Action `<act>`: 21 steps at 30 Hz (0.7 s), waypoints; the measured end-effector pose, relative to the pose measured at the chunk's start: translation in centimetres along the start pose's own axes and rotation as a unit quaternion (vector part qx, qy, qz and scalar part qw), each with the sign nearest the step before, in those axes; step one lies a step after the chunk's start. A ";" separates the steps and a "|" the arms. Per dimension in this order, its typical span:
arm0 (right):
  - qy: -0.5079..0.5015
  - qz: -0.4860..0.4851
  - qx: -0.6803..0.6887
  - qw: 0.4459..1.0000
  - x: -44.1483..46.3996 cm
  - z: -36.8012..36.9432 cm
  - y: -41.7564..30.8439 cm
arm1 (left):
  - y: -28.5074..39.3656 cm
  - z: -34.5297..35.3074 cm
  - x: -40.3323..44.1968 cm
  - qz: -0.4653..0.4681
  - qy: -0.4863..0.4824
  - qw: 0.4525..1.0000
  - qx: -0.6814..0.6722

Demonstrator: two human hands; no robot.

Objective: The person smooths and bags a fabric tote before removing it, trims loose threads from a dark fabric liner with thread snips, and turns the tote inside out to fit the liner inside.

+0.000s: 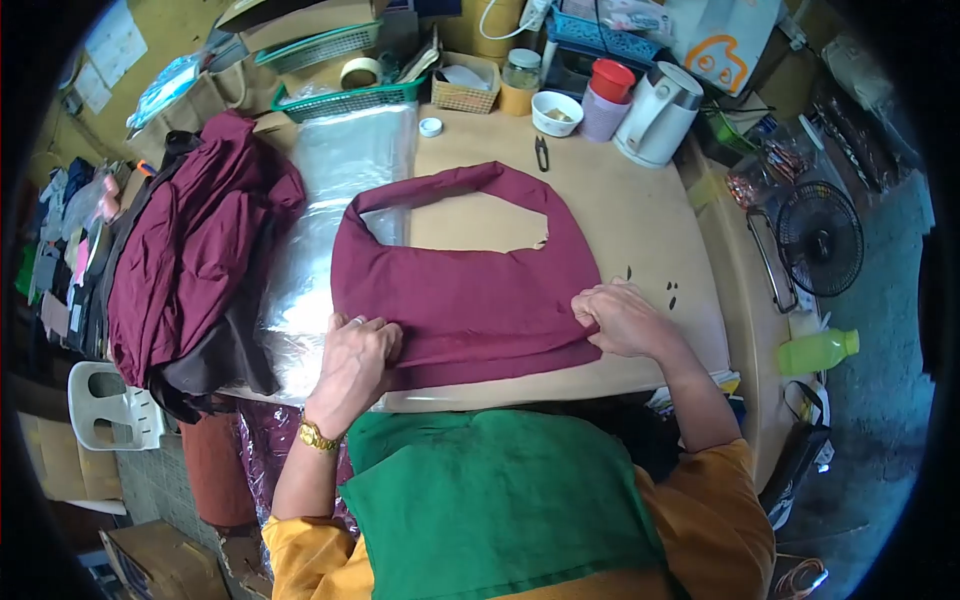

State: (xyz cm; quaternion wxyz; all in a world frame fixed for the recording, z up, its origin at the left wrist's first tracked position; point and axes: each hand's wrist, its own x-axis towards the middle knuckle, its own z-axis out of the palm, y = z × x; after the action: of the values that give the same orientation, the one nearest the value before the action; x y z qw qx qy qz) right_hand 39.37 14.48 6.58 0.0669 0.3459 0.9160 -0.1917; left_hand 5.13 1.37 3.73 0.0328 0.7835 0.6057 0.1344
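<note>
A maroon fabric bag (460,290) lies flat on the brown-covered table (650,220), its wide strap looping toward the back. At the bag's lower left edge, my left hand (358,352) has its fingers curled onto the fabric. My right hand (622,315) pinches the bag's right side near the lower corner. Under the bag's left part runs a clear plastic sheet (345,150). Small black thread snips (542,153) rest behind the strap. Some dark marks (671,295) show on the table beyond my right hand.
Maroon and dark garments (200,240) are heaped at the left. Along the back stand a green basket (345,107), a wicker basket (466,85), a white bowl (556,114), a purple cup (602,112) and a white kettle (658,115). A black fan (818,238) is at the right.
</note>
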 end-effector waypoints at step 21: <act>0.298 -0.023 0.081 0.951 -1.3 9.3 5.5 | -3.7 5.1 -4.9 -0.162 0.147 0.976 0.001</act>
State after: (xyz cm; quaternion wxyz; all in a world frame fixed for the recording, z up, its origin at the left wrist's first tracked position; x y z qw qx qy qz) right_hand 43.94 13.77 -3.32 -0.2420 0.3707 0.8833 -0.1543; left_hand 1.86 -1.76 -2.82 -0.0364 0.6467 0.7230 0.2403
